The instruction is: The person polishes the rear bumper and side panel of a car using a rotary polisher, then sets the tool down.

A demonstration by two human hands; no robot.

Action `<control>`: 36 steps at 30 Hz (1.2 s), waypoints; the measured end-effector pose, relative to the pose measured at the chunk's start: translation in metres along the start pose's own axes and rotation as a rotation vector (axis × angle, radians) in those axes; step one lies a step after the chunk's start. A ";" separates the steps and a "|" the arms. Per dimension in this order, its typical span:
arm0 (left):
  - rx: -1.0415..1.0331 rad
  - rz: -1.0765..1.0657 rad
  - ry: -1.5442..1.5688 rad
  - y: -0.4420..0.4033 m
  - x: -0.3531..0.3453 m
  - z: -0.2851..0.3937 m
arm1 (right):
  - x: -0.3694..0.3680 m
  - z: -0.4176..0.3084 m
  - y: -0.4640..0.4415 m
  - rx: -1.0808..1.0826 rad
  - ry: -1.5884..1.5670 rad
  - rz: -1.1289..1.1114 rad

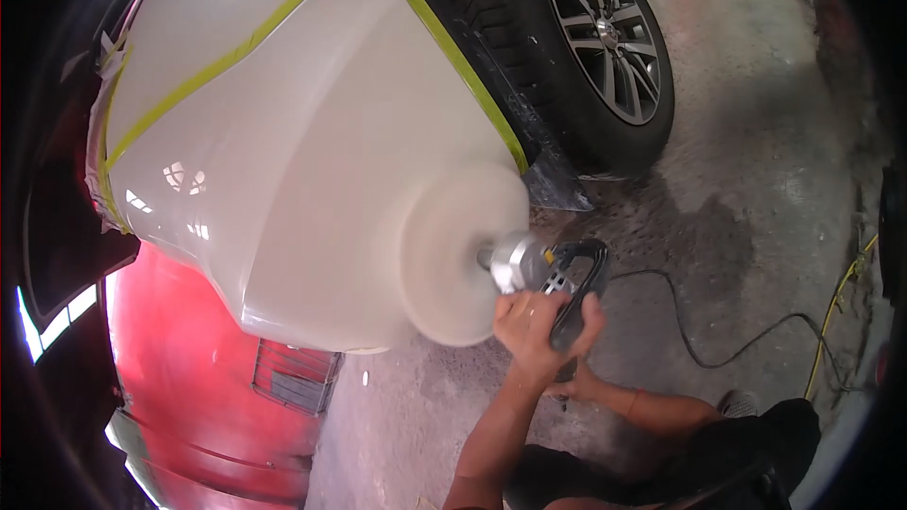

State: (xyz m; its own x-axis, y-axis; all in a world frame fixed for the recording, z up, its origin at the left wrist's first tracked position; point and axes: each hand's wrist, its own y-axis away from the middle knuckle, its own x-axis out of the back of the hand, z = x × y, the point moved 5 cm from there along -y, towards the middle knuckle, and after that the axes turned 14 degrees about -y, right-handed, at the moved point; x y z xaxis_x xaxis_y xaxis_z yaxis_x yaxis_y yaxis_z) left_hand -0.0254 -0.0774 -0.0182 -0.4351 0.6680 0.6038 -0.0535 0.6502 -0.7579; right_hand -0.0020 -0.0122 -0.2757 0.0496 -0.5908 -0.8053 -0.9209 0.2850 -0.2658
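Observation:
A polisher with a silver head and dark body rests its large round pale pad against a glossy white car panel. Blur covers the pad. My left hand is wrapped round the polisher's body just behind the silver head. Lower down, my right hand is closed round its rear end, partly hidden behind the left hand and the tool. Yellow-green tape runs along the panel's edge beside the wheel, and another strip crosses the panel higher up.
A black tire with a silver rim stands at the upper right. A dark cord and a yellow cable lie on the concrete floor. A red car body with a dark grille is at the lower left.

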 end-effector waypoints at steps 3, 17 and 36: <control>0.001 0.034 0.050 -0.017 -0.019 0.004 | -0.006 -0.014 -0.006 0.009 -0.035 0.002; 0.049 0.117 0.115 0.030 0.057 -0.037 | -0.018 0.051 -0.001 0.175 0.406 -0.023; 0.859 0.890 0.683 0.193 0.172 -0.128 | -0.128 0.044 -0.004 0.199 0.679 -0.072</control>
State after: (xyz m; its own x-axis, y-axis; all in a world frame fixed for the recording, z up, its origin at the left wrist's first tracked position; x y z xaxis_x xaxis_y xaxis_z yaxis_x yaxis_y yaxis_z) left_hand 0.0047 0.2095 -0.0294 -0.1118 0.9346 -0.3377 -0.6262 -0.3301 -0.7063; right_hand 0.0122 0.0958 -0.1950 -0.2043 -0.9346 -0.2910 -0.8331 0.3221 -0.4496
